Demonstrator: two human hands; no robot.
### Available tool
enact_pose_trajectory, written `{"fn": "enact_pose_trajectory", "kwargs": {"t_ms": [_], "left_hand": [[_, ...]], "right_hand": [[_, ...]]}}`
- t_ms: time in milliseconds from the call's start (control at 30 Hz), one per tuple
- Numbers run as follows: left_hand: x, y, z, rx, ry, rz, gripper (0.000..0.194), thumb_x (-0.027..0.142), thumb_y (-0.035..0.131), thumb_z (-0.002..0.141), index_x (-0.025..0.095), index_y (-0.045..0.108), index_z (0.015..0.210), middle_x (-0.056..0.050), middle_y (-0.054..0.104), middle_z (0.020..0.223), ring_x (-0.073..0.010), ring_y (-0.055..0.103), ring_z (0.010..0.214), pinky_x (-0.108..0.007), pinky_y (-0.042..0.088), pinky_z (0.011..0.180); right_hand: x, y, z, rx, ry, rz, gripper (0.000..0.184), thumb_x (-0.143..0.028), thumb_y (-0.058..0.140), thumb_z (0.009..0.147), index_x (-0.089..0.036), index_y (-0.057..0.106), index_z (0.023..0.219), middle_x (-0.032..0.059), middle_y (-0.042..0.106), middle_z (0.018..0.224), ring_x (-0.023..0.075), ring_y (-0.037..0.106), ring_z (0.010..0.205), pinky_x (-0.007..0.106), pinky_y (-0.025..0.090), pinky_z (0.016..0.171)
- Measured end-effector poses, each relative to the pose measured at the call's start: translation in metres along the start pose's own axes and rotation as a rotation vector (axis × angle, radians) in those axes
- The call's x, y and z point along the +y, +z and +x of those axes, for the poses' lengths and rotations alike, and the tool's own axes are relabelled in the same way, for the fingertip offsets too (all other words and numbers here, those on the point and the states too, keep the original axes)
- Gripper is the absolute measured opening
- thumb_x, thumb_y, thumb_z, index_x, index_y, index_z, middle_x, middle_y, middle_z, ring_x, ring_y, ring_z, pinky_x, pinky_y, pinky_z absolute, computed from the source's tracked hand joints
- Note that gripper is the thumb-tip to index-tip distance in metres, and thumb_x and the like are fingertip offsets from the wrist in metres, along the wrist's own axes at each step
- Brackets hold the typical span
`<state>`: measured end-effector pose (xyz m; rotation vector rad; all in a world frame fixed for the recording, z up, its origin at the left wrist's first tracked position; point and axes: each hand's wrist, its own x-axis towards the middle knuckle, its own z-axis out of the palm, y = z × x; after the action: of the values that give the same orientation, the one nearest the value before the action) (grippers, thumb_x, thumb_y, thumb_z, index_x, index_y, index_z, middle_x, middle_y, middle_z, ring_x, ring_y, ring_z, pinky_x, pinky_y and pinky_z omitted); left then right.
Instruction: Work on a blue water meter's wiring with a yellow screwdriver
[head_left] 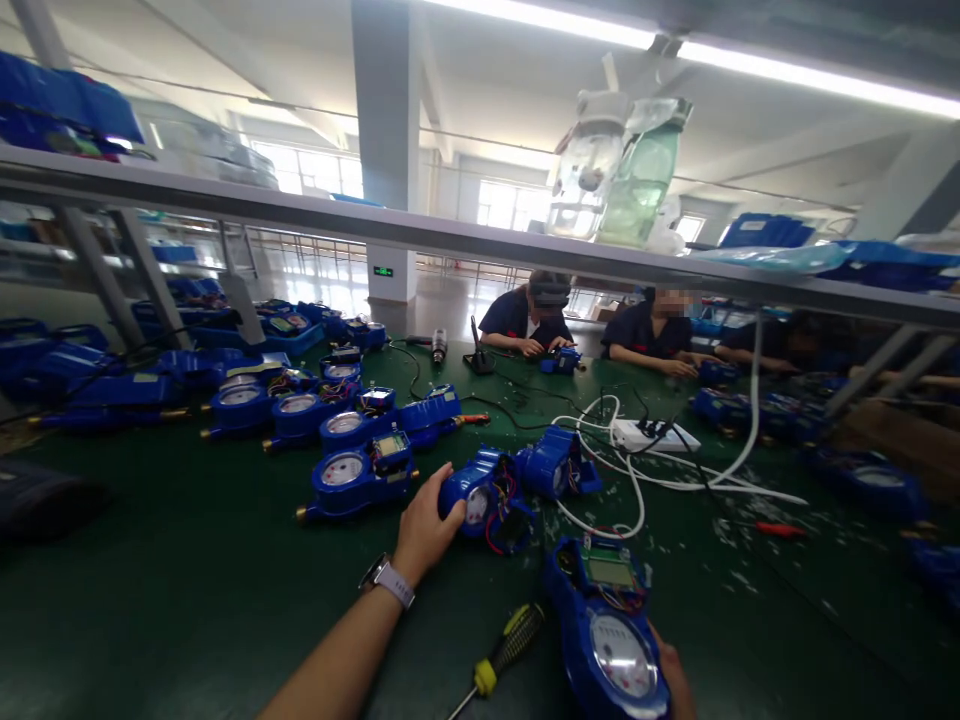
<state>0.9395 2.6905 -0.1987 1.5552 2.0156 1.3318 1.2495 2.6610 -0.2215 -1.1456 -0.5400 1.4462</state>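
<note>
My left hand point(427, 525), with a watch on the wrist, grips the side of a blue water meter point(480, 497) lying tilted on the green mat, its casing open and coloured wires showing. My right hand point(673, 675) is at the bottom edge, curled around the right side of a second blue water meter point(611, 630), which has a round dial and an exposed circuit board. Between the two hands, a yellow-and-black screwdriver point(499, 652) lies on the green workbench mat point(187, 560), touching neither hand.
Several blue meters point(352, 470) lie in rows to the left. A white power strip point(652, 435) with white cables sits ahead right. A grey shelf rail point(450, 235) crosses overhead. Several co-workers point(645, 335) sit at the far end, handling meters.
</note>
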Motion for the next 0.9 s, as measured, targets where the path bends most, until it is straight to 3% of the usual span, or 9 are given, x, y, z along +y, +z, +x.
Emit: {"fn": "enact_pose_trajectory", "kwargs": {"t_ms": [433, 633, 767, 900], "left_hand": [[0.012, -0.006, 0.022, -0.006, -0.187, -0.096, 0.053, 0.044, 0.045, 0.092, 0.018, 0.047, 0.139, -0.015, 0.061, 0.130, -0.0334, 0.057, 0.119, -0.048, 0.042, 0.101], [0.004, -0.004, 0.017, -0.019, -0.281, -0.223, 0.045, 0.043, 0.042, 0.095, 0.017, 0.055, 0.130, -0.015, 0.060, 0.131, -0.0308, 0.056, 0.122, -0.049, 0.042, 0.103], [-0.007, 0.004, 0.002, -0.024, -0.364, -0.362, 0.050, 0.046, 0.032, 0.098, 0.013, 0.052, 0.130, -0.018, 0.058, 0.132, -0.0318, 0.057, 0.119, -0.043, 0.057, 0.081], [-0.010, 0.010, -0.008, -0.011, -0.398, -0.460, 0.053, 0.051, 0.036, 0.096, 0.015, 0.049, 0.133, -0.016, 0.055, 0.135, -0.0314, 0.055, 0.122, -0.036, 0.060, 0.073]], "right_hand": [[-0.003, -0.004, -0.001, -0.064, 0.060, 0.103, 0.089, -0.065, 0.070, 0.071, -0.021, 0.041, 0.142, 0.0064, 0.067, 0.121, 0.0298, 0.059, 0.116, 0.043, 0.046, 0.100], [-0.004, -0.001, -0.005, -0.075, 0.045, 0.110, 0.081, -0.063, 0.069, 0.074, -0.023, 0.043, 0.140, 0.0052, 0.066, 0.122, 0.0279, 0.057, 0.120, 0.042, 0.039, 0.107], [-0.005, -0.003, -0.005, -0.091, 0.052, 0.105, 0.083, -0.062, 0.070, 0.073, -0.022, 0.043, 0.140, 0.0068, 0.065, 0.124, 0.0294, 0.058, 0.118, 0.044, 0.042, 0.105], [-0.005, -0.007, -0.002, -0.099, 0.069, 0.098, 0.083, -0.062, 0.071, 0.072, -0.023, 0.043, 0.140, 0.0067, 0.064, 0.126, 0.0291, 0.058, 0.117, 0.042, 0.045, 0.102]]}}
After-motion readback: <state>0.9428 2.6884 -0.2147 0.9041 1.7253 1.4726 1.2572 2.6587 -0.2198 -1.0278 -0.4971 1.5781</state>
